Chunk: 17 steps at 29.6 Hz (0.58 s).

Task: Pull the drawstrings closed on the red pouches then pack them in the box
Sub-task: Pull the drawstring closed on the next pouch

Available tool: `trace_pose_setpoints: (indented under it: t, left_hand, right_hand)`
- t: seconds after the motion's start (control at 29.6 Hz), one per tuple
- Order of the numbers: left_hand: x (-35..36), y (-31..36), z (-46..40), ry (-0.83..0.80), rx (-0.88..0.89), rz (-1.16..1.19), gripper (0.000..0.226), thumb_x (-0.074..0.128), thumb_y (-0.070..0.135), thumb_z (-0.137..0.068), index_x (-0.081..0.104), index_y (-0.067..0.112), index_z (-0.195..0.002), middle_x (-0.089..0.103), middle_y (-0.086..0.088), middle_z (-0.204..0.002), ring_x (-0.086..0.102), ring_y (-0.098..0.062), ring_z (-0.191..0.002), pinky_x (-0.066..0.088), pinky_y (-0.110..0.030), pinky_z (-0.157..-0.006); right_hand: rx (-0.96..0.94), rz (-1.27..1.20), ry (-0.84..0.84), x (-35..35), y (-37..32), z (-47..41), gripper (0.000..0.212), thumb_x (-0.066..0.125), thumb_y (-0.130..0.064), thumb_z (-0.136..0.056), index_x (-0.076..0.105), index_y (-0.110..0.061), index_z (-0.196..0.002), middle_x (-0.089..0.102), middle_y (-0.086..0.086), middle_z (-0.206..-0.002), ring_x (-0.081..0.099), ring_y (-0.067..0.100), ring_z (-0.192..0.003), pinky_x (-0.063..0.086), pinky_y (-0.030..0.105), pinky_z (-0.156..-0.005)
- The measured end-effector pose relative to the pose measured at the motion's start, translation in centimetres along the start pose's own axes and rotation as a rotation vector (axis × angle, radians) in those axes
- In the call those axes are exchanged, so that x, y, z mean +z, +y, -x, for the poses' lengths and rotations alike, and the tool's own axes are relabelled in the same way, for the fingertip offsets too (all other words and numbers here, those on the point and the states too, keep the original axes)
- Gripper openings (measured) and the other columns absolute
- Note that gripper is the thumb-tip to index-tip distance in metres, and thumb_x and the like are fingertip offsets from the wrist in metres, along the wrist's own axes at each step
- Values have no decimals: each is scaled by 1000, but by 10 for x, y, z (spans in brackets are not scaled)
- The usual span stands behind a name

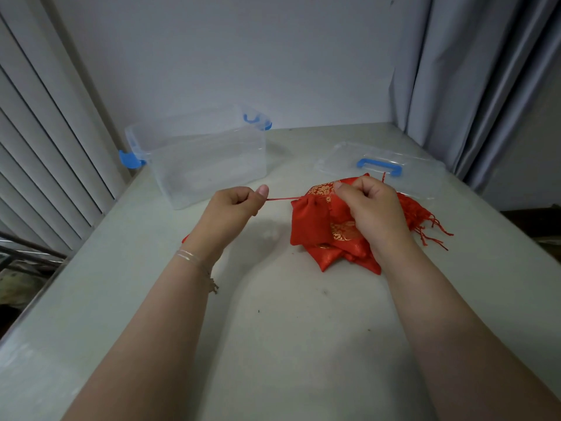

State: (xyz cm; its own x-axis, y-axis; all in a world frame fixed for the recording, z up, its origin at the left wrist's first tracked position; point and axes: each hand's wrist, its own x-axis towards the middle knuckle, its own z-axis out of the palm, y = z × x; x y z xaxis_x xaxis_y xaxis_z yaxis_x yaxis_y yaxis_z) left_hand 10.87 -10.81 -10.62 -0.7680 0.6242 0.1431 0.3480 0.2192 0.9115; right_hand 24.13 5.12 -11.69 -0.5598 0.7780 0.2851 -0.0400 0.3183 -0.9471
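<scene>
Step in hand, as judged: cinching the top pouch, drawstrings being pulled apart; packing not begun.

Left to right:
- Box point(200, 156), clear with blue latches, open, far left on bench point(273, 314); nothing red seen inside.
- Left hand point(235, 208), fingers curled tight, thumb pinched on drawstring point(283, 199), cord drawn taut toward the pouch mouth.
- Top pouch point(315, 220), red with gold print, mouth gathered, lying on pile of red pouches point(349, 256) at bench centre-right.
- Right hand point(372, 208), fingers curled over the pouch's other side, gripped something there; a cord end point(383, 177) stuck up behind it, exact hold hidden.
- Lid point(379, 168), blue handle, flat behind the pile.

Next, probably: finish pull till mouth closed, carry pouch left, drop in box.

Counts: one box, one lid, two hands. Pouches: several, overlapped, exact number unclear.
</scene>
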Motion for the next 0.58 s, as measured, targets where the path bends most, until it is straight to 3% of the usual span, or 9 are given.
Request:
trace_pose_setpoints:
  t: [0.07, 0.1, 0.14, 0.2, 0.27, 0.34, 0.41, 0.47, 0.58]
  left_hand:
    - [-3, 2, 2, -45, 82, 63, 44, 53, 37, -95, 49, 6, -64, 53, 19, -57, 48, 5, -49, 33, -6, -52]
    - [-4, 1, 0, -72, 138, 107, 43, 54, 36, -95, 54, 10, -60, 64, 20, -85, 57, 11, -74, 37, -7, -68]
    - [-5, 1, -1, -115, 180, 158, 42, 54, 36, -94, 60, 15, -58, 63, 18, -111, 56, 12, -100, 38, -8, -80]
    - [-5, 4, 1, -263, 219, 298, 41, 54, 39, -91, 64, 23, -55, 60, 10, -128, 49, 3, -122, 36, -12, -93]
    - [0, 5, 4, -392, 188, 540, 40, 56, 43, -89, 66, 21, -57, 71, 0, -110, 60, -14, -115, 43, -26, -99]
    - [6, 6, 7, -406, 95, 678, 38, 53, 44, -83, 67, 18, -60, 72, -3, -79, 70, -21, -86, 51, -33, -91]
    - [10, 8, 8, -354, 40, 538, 31, 57, 40, -80, 67, 14, -66, 65, -1, -66, 65, -16, -63, 52, -38, -86]
    - [10, 8, 8, -341, -5, 337, 22, 63, 32, -74, 67, 11, -74, 64, 2, -67, 60, -11, -57, 52, -34, -80]
    - [6, 11, 8, -392, -52, 188, 9, 72, 16, -73, 70, 14, -81, 66, 6, -65, 62, -7, -63, 54, -19, -70]
  right_hand:
    - [-57, 41, 40, 1, 0, 0, 31, 65, -25, -86, 48, -7, -68, 44, 7, -63, 39, 9, -56, 36, 19, -53]
    - [-92, 72, 51, 1, 0, 0, 29, 65, -26, -86, 49, -8, -69, 47, 3, -64, 42, 6, -55, 36, 16, -53]
    - [-115, 83, 51, 3, 1, 0, 27, 66, -27, -86, 50, -11, -72, 49, -1, -63, 43, 2, -53, 36, 13, -53]
    - [-108, 65, 1, 8, 2, 3, 22, 68, -25, -85, 52, -14, -76, 50, -5, -60, 44, -1, -48, 34, 9, -50]
    - [-99, 77, -81, 12, 3, 5, 20, 69, -26, -85, 56, -15, -74, 49, -7, -57, 43, 0, -47, 33, 11, -48]
    - [-125, 127, -149, 14, 4, 8, 25, 66, -32, -86, 58, -16, -68, 49, -3, -55, 40, 1, -49, 33, 15, -49]
    - [-160, 200, -228, 12, 3, 10, 43, 60, -42, -88, 59, -6, -66, 52, 12, -58, 42, 5, -52, 34, 23, -53]
    - [-133, 243, -353, 6, -1, 10, 55, 57, -50, -87, 59, 2, -69, 53, 18, -61, 42, 9, -54, 34, 26, -54]
    - [-30, 217, -557, -2, -5, 9, 37, 63, -41, -86, 60, -9, -68, 43, -1, -55, 34, 5, -48, 29, 18, -47]
